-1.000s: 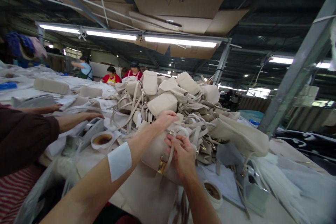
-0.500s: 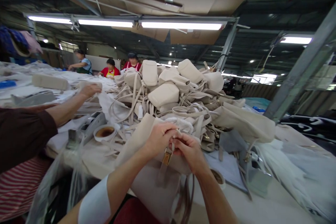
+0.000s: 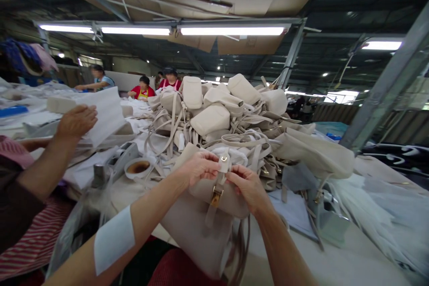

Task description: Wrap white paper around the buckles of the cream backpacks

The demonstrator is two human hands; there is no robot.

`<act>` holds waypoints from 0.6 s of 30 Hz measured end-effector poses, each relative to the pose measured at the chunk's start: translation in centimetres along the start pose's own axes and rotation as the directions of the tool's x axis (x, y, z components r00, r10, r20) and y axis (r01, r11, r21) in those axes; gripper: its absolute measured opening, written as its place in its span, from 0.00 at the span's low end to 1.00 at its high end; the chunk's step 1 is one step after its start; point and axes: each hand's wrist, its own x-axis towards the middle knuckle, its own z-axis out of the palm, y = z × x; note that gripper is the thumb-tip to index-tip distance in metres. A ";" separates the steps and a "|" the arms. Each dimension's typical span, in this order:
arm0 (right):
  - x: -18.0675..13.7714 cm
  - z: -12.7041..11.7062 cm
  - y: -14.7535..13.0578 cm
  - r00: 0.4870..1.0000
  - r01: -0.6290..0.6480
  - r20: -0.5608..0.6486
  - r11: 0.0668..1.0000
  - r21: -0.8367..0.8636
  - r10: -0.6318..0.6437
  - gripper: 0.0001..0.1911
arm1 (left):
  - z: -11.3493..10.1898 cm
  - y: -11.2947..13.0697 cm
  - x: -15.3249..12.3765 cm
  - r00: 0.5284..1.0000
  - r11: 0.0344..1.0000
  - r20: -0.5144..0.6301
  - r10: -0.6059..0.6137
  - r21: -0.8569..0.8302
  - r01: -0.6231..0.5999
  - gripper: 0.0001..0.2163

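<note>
A beige bag (image 3: 204, 228) lies at the table's front edge, partly over my lap. On its front a strap (image 3: 224, 163) with a metal ring near its tip runs up from a gold buckle (image 3: 216, 196). My left hand (image 3: 203, 167) pinches the strap's left side near the tip. From the other side, my right hand (image 3: 244, 185) grips the same strap a little lower, fingers curled against it. The bag's far side is partly hidden behind my hands.
A heap of beige bags (image 3: 210, 120) rises behind my hands. Left of it stand a bowl of brown liquid (image 3: 138, 167) and a grey tape dispenser (image 3: 117, 161). A co-worker's hand (image 3: 76, 120) holds a white sheet (image 3: 107, 114). Plastic sheeting (image 3: 378, 219) covers the right side.
The strap's tip now stands up in view between my hands, which have moved slightly apart. At left, the co-worker's hand has come nearer and lifted a white sheet.
</note>
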 end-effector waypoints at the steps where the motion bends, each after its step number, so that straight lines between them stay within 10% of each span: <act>1: 0.1 0.1 0.0 1.000 0.006 0.006 1.000 -0.003 -0.006 0.12 | 0.0 0.1 -0.1 0.999 0.999 0.028 -0.017 0.047 0.015 0.14; 12: 0.3 0.9 1.4 0.969 0.248 0.021 0.965 -0.087 -0.247 0.09 | 1.6 1.5 0.0 0.997 0.835 0.005 -0.071 0.547 0.057 0.03; 18: 0.3 0.5 0.7 0.998 0.047 0.037 0.996 0.073 -0.050 0.08 | 1.7 1.5 0.0 0.998 0.829 0.023 -0.057 0.559 0.034 0.06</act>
